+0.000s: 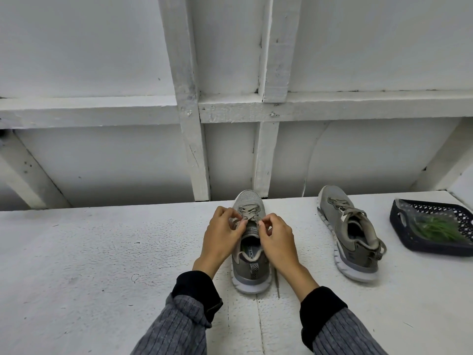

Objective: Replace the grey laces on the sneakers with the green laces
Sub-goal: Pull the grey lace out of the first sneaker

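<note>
A grey sneaker (249, 267) stands in front of me, toe pointing away. My left hand (222, 235) and my right hand (275, 238) are both over its tongue, each pinching the grey lace (249, 210) at the middle eyelets. One loose lace end (277, 283) trails on the table by the heel. A second grey sneaker (345, 231), laced in grey, lies to the right, untouched. The green laces (435, 228) lie in a dark basket at the far right.
The dark perforated basket (399, 221) sits near the table's right edge. A white textured table (102, 252) carries everything. Behind it is a white wall with wooden framing (189, 111).
</note>
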Demonstrator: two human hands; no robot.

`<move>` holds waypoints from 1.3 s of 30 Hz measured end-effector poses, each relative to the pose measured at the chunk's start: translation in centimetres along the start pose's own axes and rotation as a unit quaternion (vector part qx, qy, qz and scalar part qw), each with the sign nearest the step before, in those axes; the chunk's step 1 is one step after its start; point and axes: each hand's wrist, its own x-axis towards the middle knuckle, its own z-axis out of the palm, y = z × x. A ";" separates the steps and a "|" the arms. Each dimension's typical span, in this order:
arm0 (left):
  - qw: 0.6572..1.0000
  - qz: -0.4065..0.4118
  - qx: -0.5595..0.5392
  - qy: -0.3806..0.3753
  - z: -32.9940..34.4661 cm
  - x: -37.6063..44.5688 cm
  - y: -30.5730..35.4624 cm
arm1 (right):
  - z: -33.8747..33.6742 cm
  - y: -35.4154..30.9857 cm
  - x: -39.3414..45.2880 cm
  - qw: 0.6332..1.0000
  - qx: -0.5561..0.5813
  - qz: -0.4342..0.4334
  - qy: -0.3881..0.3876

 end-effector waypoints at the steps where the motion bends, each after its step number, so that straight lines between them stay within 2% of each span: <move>1: 1.000 0.007 0.012 0.007 0.1 0.0 0.1 | 0.0 -0.2 0.2 1.000 -0.020 -0.003 0.000; 7: 0.999 -0.011 0.008 0.041 0.2 0.3 -0.2 | 0.3 -0.8 0.9 0.995 -0.091 -0.007 0.027; 11: 0.998 -0.024 -0.017 0.049 -0.1 0.3 -0.3 | 0.1 -0.7 1.0 0.995 -0.091 0.003 0.040; 17: 0.978 -0.126 -0.149 0.068 0.1 -0.3 -1.3 | 0.0 -0.2 0.9 0.995 -0.058 0.074 0.040; 20: 0.964 -0.174 -0.189 0.074 0.2 -0.4 -1.3 | 0.0 0.1 0.9 0.991 -0.021 0.125 0.044; 22: 0.955 -0.194 -0.209 0.075 0.2 -0.5 -1.1 | 0.1 0.2 0.8 0.991 -0.001 0.128 0.046; 26: 0.928 -0.234 -0.286 0.054 -0.4 -0.5 -0.4 | -0.2 0.0 0.7 0.996 0.018 0.081 0.041; 29: 0.923 -0.234 -0.304 0.041 -0.9 -0.5 -0.1 | -0.5 -0.3 0.8 0.999 0.008 0.034 0.017; 33: 0.906 -0.250 -0.340 0.029 -1.0 -0.7 -0.2 | -0.6 -1.0 1.0 1.000 0.012 0.017 -0.003; 37: 0.880 -0.275 -0.386 0.002 -1.3 -0.7 0.1 | -0.3 -2.0 1.2 0.997 -0.026 -0.072 0.013; 39: 0.868 -0.294 -0.399 -0.002 -1.5 -0.7 -0.1 | -0.1 -2.6 1.6 0.992 -0.051 -0.115 -0.009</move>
